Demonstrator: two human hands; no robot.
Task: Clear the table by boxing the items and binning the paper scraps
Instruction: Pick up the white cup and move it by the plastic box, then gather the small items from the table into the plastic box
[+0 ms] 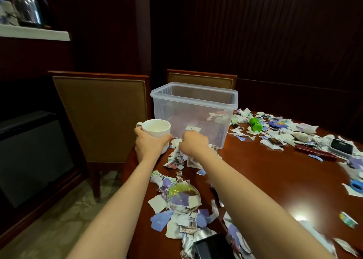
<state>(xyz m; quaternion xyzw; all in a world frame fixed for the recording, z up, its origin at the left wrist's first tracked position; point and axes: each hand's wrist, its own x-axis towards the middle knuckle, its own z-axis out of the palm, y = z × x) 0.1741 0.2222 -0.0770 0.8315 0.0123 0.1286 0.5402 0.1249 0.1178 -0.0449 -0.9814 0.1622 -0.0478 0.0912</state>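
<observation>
A clear plastic box (pixel 193 93) stands on the dark wooden table (pixel 265 172), with a few paper scraps lying inside. My left hand (pixel 149 142) grips a white mug (pixel 157 128) at the table's left edge, just left of the box. My right hand (pixel 193 142) is closed on a bunch of paper scraps (pixel 176 156) in front of the box. More torn paper (pixel 176 217) lies nearer to me, around a clear glittery dome (pixel 183 196).
Scraps and small items cover the right side: a green bottle (pixel 255 123), a red pen (pixel 314 152), a black pad (pixel 341 147), a blue tape roll (pixel 356 185). A black object (pixel 211 247) lies at the near edge. Two chairs (pixel 100 117) stand behind the table.
</observation>
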